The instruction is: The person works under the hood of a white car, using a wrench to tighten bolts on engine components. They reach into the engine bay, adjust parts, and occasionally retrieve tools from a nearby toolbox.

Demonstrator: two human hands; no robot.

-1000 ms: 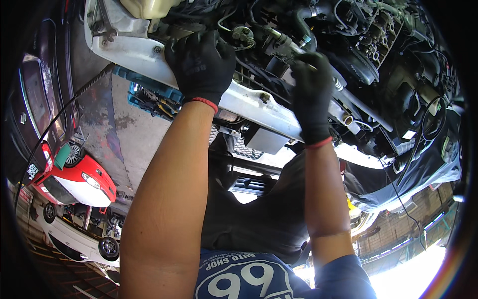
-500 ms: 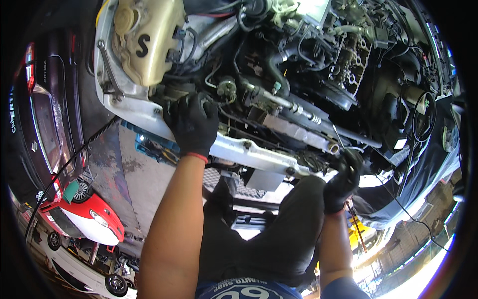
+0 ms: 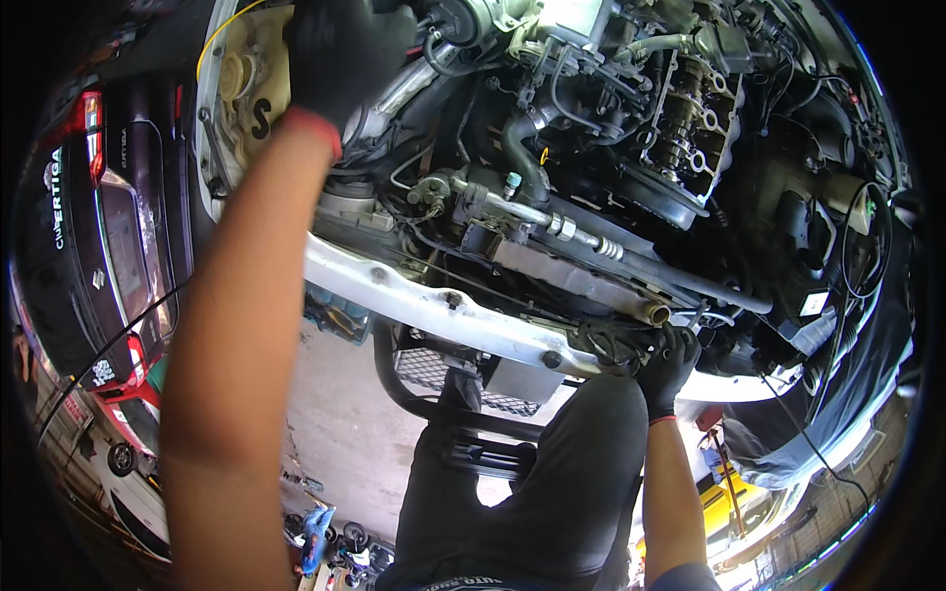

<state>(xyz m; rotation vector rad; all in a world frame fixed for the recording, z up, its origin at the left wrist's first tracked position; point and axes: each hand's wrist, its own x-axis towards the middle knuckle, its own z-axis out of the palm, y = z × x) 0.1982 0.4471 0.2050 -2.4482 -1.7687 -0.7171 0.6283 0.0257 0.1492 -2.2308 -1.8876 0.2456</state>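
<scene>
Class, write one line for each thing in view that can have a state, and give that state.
Cream reservoir, capped, partly hidden
Pipe end, open, uncapped
Camshafts, exposed
Dark cloth, draped, creased
Left hand, gloved, raised, blurred, grip unclear
Right hand, gloved, partly curled, grip unclear

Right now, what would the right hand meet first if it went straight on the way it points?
Most likely the open pipe end just ahead of the right hand, then the long grey tube beyond; depth is unclear, so it might pass above both.
</scene>
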